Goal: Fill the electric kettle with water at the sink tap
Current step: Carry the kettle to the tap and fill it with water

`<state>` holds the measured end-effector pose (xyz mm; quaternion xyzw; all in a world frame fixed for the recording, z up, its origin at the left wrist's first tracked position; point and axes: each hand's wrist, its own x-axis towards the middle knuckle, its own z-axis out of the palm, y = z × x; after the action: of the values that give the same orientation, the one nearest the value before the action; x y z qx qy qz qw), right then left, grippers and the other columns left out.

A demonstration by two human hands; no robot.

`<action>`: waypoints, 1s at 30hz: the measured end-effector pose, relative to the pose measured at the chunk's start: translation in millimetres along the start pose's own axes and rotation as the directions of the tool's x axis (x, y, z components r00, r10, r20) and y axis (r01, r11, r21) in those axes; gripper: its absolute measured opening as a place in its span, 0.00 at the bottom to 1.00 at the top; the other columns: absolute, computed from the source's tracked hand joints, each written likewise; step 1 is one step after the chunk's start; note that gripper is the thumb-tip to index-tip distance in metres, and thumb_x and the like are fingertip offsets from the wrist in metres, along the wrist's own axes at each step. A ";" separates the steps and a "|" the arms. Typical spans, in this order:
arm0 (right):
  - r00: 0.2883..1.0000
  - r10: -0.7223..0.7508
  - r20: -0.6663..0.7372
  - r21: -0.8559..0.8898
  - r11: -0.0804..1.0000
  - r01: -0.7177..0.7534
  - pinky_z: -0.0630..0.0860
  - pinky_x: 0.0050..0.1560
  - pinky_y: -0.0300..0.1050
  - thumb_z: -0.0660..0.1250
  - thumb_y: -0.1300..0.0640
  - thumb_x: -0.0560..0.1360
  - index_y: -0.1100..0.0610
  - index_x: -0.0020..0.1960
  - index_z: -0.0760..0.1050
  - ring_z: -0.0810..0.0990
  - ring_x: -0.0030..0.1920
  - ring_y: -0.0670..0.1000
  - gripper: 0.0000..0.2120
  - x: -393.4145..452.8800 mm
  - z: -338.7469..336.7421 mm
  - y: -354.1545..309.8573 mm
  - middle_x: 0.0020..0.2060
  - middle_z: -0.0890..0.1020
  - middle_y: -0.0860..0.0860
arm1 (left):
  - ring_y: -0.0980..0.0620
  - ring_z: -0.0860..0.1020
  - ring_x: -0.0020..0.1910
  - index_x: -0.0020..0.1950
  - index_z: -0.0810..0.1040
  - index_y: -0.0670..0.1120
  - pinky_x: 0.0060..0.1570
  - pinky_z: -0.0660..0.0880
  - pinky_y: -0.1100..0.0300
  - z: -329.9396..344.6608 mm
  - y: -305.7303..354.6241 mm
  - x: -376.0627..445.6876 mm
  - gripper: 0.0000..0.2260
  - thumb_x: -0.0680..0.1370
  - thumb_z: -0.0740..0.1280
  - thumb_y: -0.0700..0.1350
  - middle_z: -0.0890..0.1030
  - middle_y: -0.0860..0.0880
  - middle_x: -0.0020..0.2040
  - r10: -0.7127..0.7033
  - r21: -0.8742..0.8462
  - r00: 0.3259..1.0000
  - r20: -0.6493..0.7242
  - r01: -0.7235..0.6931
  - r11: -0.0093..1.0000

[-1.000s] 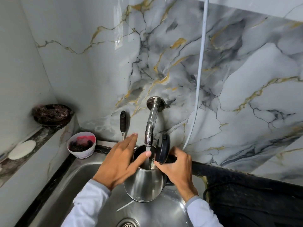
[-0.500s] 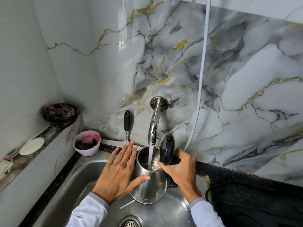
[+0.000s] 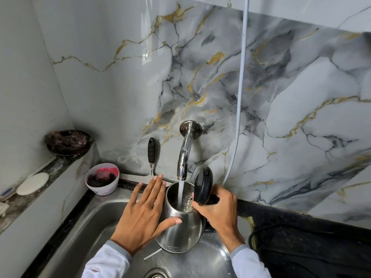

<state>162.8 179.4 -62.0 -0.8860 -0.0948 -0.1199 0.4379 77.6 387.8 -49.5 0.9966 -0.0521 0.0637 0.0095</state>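
A steel electric kettle is held over the steel sink, its black lid hinged up and open. A chrome tap on the marble wall runs a stream of water straight into the kettle's mouth, where bubbles show. My right hand grips the kettle's black handle on the right side. My left hand lies flat against the kettle's left side, fingers spread, thumb pressed on the steel body.
A white bowl with dark and pink residue sits at the sink's back left corner. A black-handled utensil leans on the wall. A dark scrubber dish and white disc rest on the left ledge. A white hose hangs right of the tap. The black counter lies right.
My left hand slid from the kettle's rim down onto its side and spread flat. The kettle sits a little lower under the tap, and water keeps running in.
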 end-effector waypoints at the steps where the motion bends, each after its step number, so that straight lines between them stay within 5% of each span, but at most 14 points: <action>1: 1.000 0.000 0.001 -0.002 1.000 0.000 0.87 0.44 0.59 0.76 0.36 0.56 0.58 0.39 0.84 0.89 0.39 0.53 0.26 0.2 -0.2 0.1 0.36 0.90 0.50 | 0.43 0.64 0.76 0.74 0.66 0.36 0.71 0.70 0.39 0.1 0.0 -0.3 0.45 0.77 0.45 0.73 0.66 0.39 0.77 0.000 0.004 1.000 -0.002 0.000 1.000; 17: 1.000 -0.011 -0.003 -0.004 1.000 0.011 0.86 0.41 0.57 0.77 0.36 0.57 0.57 0.37 0.83 0.88 0.36 0.50 0.24 -3.5 4.1 2.5 0.34 0.89 0.48 | 0.43 0.62 0.77 0.76 0.63 0.37 0.72 0.68 0.39 7.7 -5.4 -3.0 0.45 0.76 0.46 0.74 0.63 0.39 0.78 0.032 -0.005 0.998 -0.052 -0.033 0.999; 22: 1.000 -0.008 -0.015 -0.005 1.000 0.008 0.86 0.40 0.56 0.78 0.36 0.57 0.57 0.36 0.83 0.88 0.36 0.50 0.24 -4.5 5.1 2.3 0.33 0.89 0.47 | 0.49 0.44 0.81 0.80 0.49 0.43 0.80 0.47 0.46 4.4 -21.9 10.3 0.46 0.74 0.39 0.75 0.46 0.44 0.81 0.072 -0.152 0.996 0.043 -0.065 0.986; 26: 1.000 -0.002 -0.020 0.000 1.000 0.002 0.86 0.39 0.56 0.78 0.37 0.55 0.57 0.36 0.82 0.88 0.36 0.49 0.24 -3.3 5.9 -0.5 0.33 0.89 0.47 | 0.57 0.48 0.80 0.80 0.54 0.53 0.78 0.47 0.53 -17.2 -39.1 47.1 0.35 0.79 0.53 0.70 0.49 0.50 0.82 0.029 -0.648 0.999 0.015 -0.013 0.761; 30: 1.000 -0.003 -0.018 0.014 1.000 0.003 0.86 0.40 0.57 0.78 0.37 0.55 0.57 0.37 0.83 0.88 0.36 0.49 0.24 0.0 5.4 -2.6 0.34 0.90 0.48 | 0.58 0.52 0.79 0.75 0.66 0.59 0.74 0.55 0.58 -31.3 -37.5 84.4 0.24 0.80 0.61 0.63 0.55 0.53 0.82 0.106 -0.842 0.992 0.064 -0.003 0.539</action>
<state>162.9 185.3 -63.2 -0.8815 -0.0931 -0.1278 0.4449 160.9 417.3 -8.1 0.8699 -0.1077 -0.0223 0.4808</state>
